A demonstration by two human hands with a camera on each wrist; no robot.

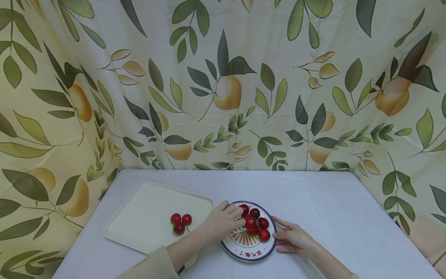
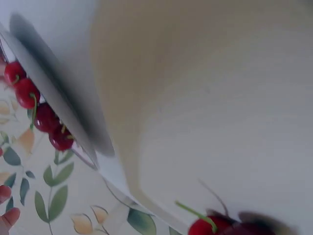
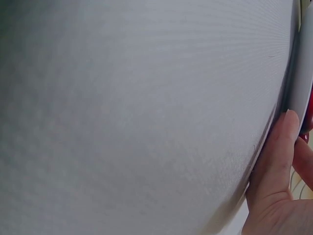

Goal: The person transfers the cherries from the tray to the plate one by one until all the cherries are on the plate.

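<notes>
While resting over the plate's (image 1: pixel 248 254) left rim, left hand (image 1: pixel 223 221) curls onto a cherry (image 1: pixel 244 209); right hand (image 1: pixel 292 238), fingers relaxed, touches the right rim. Three cherries (image 1: pixel 180 222) on the tray (image 1: pixel 146 217).

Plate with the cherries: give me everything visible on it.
The plate is round and white, looks ceramic, with a dark rim band, red characters near its front edge and an orange ray pattern in the middle. It lies flat on the table, just right of the cream tray. Several red cherries sit on its far half. The left hand reaches over its left edge onto the cherries; the right hand rests with straight fingers against its right rim.
</notes>
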